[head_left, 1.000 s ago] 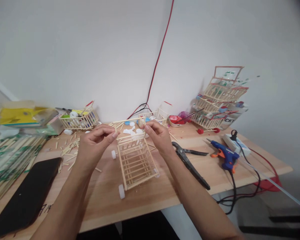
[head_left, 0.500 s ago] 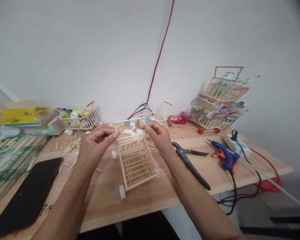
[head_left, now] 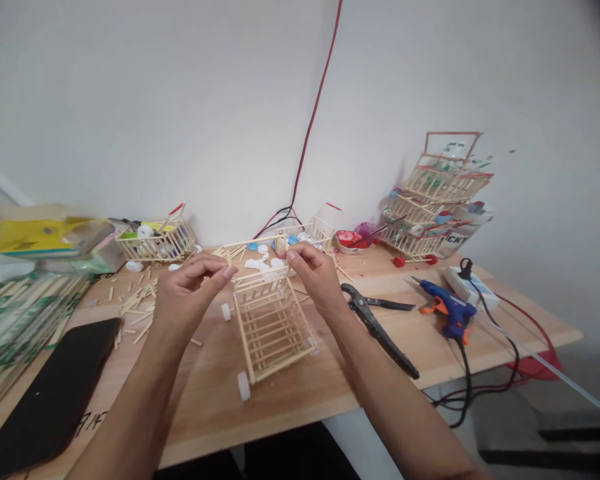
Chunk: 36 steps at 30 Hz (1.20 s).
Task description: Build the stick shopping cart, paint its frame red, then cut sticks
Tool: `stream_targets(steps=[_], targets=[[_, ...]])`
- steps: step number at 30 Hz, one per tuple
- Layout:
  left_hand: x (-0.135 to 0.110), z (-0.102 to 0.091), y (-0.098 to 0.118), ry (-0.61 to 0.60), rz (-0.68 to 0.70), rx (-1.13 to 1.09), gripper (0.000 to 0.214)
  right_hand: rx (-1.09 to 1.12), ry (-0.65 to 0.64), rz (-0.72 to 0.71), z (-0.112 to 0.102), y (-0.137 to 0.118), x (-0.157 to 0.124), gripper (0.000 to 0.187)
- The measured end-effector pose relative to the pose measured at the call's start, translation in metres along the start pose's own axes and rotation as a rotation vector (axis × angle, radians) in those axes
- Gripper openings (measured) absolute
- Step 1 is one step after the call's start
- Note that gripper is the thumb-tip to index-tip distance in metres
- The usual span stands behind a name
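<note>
Inspector: Two hands in view. State of each?
Clerk: The left hand (head_left: 187, 293) has thumb and forefinger pinched together on the left end of a thin stick (head_left: 254, 242), with the other fingers curled. The right hand (head_left: 316, 273) pinches the right end likewise.
Inspector: Position of the stick cart (head_left: 273, 327)?
Clerk: On the table (head_left: 330, 387), between the hands and just below them. The thin stick lies level over its far end; contact cannot be confirmed. One white wheel (head_left: 243, 385) sits at its near corner. Shears (head_left: 380, 327) and glue gun (head_left: 447, 312) lie right of the right hand, apart.
</note>
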<state>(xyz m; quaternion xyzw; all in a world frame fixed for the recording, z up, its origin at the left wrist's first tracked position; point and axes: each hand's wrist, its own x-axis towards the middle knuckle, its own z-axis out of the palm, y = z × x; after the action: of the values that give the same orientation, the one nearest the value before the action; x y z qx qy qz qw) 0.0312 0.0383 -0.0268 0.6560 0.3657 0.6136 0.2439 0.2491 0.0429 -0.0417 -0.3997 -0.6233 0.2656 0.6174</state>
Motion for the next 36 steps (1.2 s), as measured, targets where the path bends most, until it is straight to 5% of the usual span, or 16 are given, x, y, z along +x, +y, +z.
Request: stream_targets(steps=[13, 22, 36], targets=[[0.002, 0.0004, -0.0008, -0.032, 0.027, -0.006, 0.012, -0.025, 0.007, -0.013, -0.0013, -0.0024, 0.0001, 0.021], [0.0017, -0.0007, 0.0018, -0.039, 0.021, 0.016, 0.012, -0.057, 0.129, -0.034, -0.0049, 0.0003, 0.0022, 0.024], [0.0009, -0.0004, 0.0046, -0.035, -0.037, 0.031, 0.015, -0.093, 0.059, 0.003, -0.0031, -0.0021, 0.0001, 0.025]])
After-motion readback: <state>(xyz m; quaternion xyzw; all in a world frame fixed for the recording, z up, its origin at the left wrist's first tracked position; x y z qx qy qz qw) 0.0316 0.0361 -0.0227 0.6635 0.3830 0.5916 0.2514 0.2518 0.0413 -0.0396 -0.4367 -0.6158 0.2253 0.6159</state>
